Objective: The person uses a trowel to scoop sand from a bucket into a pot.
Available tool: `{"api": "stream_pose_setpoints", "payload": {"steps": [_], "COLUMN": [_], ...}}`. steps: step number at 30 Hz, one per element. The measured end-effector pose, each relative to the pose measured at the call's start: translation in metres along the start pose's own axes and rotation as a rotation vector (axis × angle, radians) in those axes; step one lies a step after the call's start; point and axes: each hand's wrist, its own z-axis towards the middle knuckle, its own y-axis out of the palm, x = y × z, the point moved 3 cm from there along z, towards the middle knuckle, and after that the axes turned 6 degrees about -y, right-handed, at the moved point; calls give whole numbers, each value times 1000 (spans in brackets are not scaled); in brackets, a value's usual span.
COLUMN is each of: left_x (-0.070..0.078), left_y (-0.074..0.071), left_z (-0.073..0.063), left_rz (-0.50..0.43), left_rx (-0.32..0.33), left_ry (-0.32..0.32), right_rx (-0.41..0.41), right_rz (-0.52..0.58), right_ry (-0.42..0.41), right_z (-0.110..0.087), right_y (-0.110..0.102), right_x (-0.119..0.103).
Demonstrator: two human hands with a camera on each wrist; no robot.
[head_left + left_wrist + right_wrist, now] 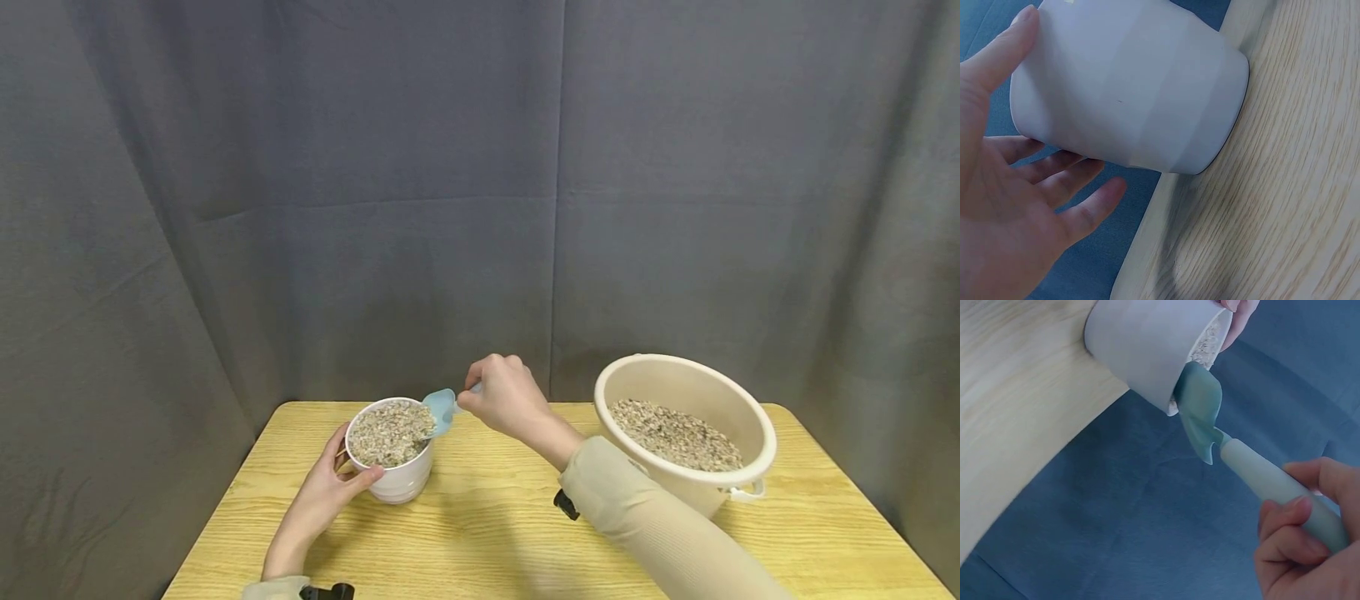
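Observation:
A white flowerpot (pixel 405 482) stands on the table at left, filled with grainy, soil-like mix (pixel 386 429). My left hand (pixel 330 483) holds it from the left side, thumb near the rim and fingers around the outside; the left wrist view shows the thumb (pixel 1007 47) against its wall. Gripped by its handle (pixel 1279 490), a light blue trowel (pixel 441 410) is in my right hand (pixel 506 396). The blade (pixel 1200 400) reaches over the pot's right rim, its tip at the mix. The tip itself is partly hidden.
At the right of the wooden table (pixel 495 517) sits a large cream bucket (pixel 618 375) with a white handle (pixel 747 492), partly filled with the same kind of grainy mix (pixel 675 435). My right forearm passes in front of it. Grey curtain (pixel 420 292) hangs behind the table.

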Motion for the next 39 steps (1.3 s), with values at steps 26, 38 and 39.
{"api": "stream_pose_setpoints", "payload": {"steps": [26,38,39], "left_x": [1,-1,-1], "left_y": [-1,-3,-3], "left_z": [-1,-2,-2], "left_rz": [27,50,52], "left_rx": [16,23,25], "left_ry": [-37,-34,-34], "right_rx": [-11,58,63], "right_rz": [-290,-471,-479], "right_ry": [-214,-340,-341], "right_z": [-3,-10,-10], "right_y": [5,9,9], "right_x": [-46,-60,-60]}}
